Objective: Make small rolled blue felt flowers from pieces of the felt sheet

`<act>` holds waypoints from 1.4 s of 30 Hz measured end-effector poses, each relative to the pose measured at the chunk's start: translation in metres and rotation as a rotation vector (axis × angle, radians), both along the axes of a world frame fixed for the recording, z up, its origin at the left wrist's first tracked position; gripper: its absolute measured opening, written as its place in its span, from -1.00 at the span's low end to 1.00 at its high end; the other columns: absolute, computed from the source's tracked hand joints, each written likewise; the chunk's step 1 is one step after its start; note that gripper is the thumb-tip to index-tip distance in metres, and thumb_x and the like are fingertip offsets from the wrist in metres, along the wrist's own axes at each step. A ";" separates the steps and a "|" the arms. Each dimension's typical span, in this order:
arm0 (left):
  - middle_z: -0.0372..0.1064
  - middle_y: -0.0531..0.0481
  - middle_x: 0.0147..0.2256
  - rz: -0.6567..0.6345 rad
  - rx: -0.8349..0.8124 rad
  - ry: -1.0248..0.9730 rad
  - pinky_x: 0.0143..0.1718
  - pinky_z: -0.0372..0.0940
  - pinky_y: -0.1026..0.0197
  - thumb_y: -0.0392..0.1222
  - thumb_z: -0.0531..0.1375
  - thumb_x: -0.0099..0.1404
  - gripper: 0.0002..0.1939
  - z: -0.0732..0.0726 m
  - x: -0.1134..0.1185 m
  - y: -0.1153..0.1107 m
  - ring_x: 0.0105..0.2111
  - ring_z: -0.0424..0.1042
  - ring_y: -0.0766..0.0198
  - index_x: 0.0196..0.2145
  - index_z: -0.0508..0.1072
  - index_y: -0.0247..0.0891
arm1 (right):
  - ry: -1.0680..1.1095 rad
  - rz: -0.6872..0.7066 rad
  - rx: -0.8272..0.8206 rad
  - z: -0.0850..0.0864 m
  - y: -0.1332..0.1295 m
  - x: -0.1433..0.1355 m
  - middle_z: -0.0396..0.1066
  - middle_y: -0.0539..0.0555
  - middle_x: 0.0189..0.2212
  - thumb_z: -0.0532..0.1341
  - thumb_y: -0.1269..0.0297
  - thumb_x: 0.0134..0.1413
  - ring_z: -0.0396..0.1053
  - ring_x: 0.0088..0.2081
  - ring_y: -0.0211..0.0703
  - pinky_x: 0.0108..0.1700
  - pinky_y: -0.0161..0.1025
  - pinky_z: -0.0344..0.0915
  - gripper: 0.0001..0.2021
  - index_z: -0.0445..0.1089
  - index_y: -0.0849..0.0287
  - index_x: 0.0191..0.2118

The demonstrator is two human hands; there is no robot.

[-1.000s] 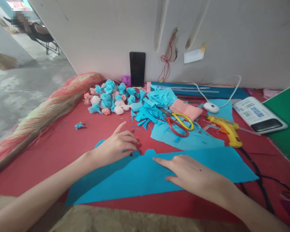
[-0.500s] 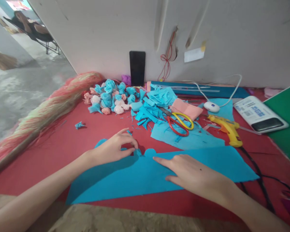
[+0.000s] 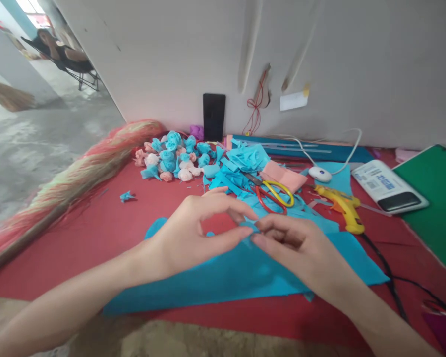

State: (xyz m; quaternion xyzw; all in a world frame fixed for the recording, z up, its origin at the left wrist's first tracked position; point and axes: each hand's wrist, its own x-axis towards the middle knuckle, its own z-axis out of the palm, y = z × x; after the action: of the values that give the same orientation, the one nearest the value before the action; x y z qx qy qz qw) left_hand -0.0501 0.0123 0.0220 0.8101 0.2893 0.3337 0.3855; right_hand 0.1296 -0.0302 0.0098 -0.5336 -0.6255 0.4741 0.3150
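Between the fingertips of both hands is a small blue crepe paper piece [image 3: 248,226], mostly covered by the fingers. My left hand [image 3: 196,225] pinches it from the left, thumb below and fingers above. My right hand [image 3: 295,243] pinches its right side with thumb and index finger. Beneath both hands lies a wide blue crepe paper sheet [image 3: 208,285] on the red table cover [image 3: 78,248]. Scissors with red and yellow handles [image 3: 277,194] rest just beyond the hands, on cut blue paper strips [image 3: 245,161].
Paper roses [image 3: 171,156] are heaped at the back left, near a straw broom [image 3: 82,168]. A black phone [image 3: 213,116] leans on the wall. At the right are a yellow glue gun [image 3: 344,208], a white power bank [image 3: 388,186] and a green board [image 3: 434,203]. A person [image 3: 63,49] reclines on a chair behind.
My hands have come together and lifted off the sheet, the right now pinching the small paper piece too. Before, its index finger pointed at the sheet. The view has shifted slightly.
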 end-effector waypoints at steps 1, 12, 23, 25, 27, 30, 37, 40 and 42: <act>0.47 0.07 -0.30 0.013 -0.004 -0.016 -0.13 0.32 0.27 -0.27 0.22 0.15 -0.83 0.004 0.004 -0.001 -0.26 0.43 0.33 -0.25 0.44 -0.24 | 0.027 -0.047 0.028 0.003 -0.001 0.001 0.06 -0.07 -0.66 0.11 0.11 0.00 0.04 -0.61 -0.38 -0.62 -0.47 0.03 -0.75 0.33 0.21 -0.41; 0.45 0.13 -0.54 0.120 -0.058 -0.282 -0.24 0.36 0.21 -0.29 0.26 0.09 -0.96 0.017 0.028 -0.008 -0.42 0.42 0.31 -0.50 0.48 -0.21 | 0.119 -0.270 0.156 0.028 -0.017 0.003 0.12 -0.10 -0.68 0.20 0.21 -0.06 0.08 -0.65 -0.41 -0.67 -0.50 0.02 -0.86 0.35 0.15 -0.38; 0.42 0.12 -0.55 0.108 -0.278 -0.202 -0.64 0.28 0.34 -0.20 0.26 0.06 -0.95 0.020 0.022 0.001 -0.56 0.36 0.36 -0.49 0.51 -0.20 | -0.210 -0.066 0.223 0.009 -0.035 0.024 0.24 0.01 -0.56 0.00 0.16 0.23 0.28 -0.56 -0.21 -0.54 -0.33 0.28 -0.82 0.29 0.01 -0.19; 0.43 0.13 -0.55 0.095 -0.257 -0.206 -0.57 0.30 0.31 -0.21 0.26 0.07 -0.97 0.019 0.022 0.002 -0.53 0.37 0.34 -0.49 0.51 -0.18 | -0.224 -0.044 0.214 0.007 -0.037 0.024 0.25 0.03 -0.53 -0.01 0.15 0.24 0.29 -0.54 -0.21 -0.54 -0.34 0.29 -0.81 0.28 0.00 -0.13; 0.44 0.14 -0.54 0.090 -0.238 -0.215 -0.52 0.30 0.29 -0.22 0.26 0.07 -0.98 0.018 0.022 0.002 -0.53 0.37 0.35 -0.50 0.51 -0.17 | -0.226 -0.040 0.205 0.006 -0.038 0.022 0.26 0.03 -0.51 0.01 0.13 0.22 0.30 -0.52 -0.21 -0.57 -0.35 0.28 -0.78 0.25 0.01 -0.08; 0.46 0.14 -0.53 0.074 -0.223 -0.230 -0.45 0.31 0.29 -0.27 0.27 0.06 -0.97 0.018 0.021 0.001 -0.50 0.38 0.36 -0.51 0.51 -0.18 | -0.228 -0.032 0.208 0.005 -0.039 0.020 0.26 0.03 -0.51 0.06 0.10 0.18 0.29 -0.51 -0.21 -0.57 -0.36 0.28 -0.76 0.25 0.06 -0.10; 0.48 0.13 -0.50 -0.077 -0.270 -0.278 -0.39 0.34 0.32 -0.33 0.28 0.06 -0.96 0.018 0.019 0.005 -0.48 0.41 0.39 -0.49 0.51 -0.22 | -0.178 -0.011 0.266 0.010 -0.040 0.016 0.26 0.01 -0.52 0.02 0.19 0.22 0.27 -0.50 -0.26 -0.52 -0.39 0.29 -0.84 0.25 0.14 -0.27; 0.47 0.12 -0.52 -0.078 -0.250 -0.270 -0.33 0.36 0.27 -0.33 0.29 0.04 -0.96 0.018 0.018 0.006 -0.49 0.42 0.37 -0.51 0.50 -0.24 | -0.154 0.015 0.289 0.011 -0.039 0.015 0.23 -0.03 -0.54 -0.04 0.26 0.27 0.25 -0.53 -0.30 -0.52 -0.41 0.25 -0.82 0.21 0.13 -0.34; 0.47 0.11 -0.54 -0.090 -0.246 -0.261 -0.34 0.35 0.25 -0.35 0.27 0.05 -0.96 0.018 0.018 0.006 -0.49 0.42 0.35 -0.50 0.50 -0.27 | -0.154 0.034 0.304 0.008 -0.039 0.017 0.22 -0.04 -0.54 -0.02 0.26 0.27 0.25 -0.51 -0.32 -0.49 -0.42 0.25 -0.82 0.18 0.12 -0.37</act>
State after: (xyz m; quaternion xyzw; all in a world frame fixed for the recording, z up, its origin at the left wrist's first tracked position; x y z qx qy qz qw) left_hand -0.0325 0.0186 0.0403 0.7188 0.2391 0.3804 0.5306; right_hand 0.1463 -0.0690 0.0179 -0.5038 -0.7215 0.3368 0.3350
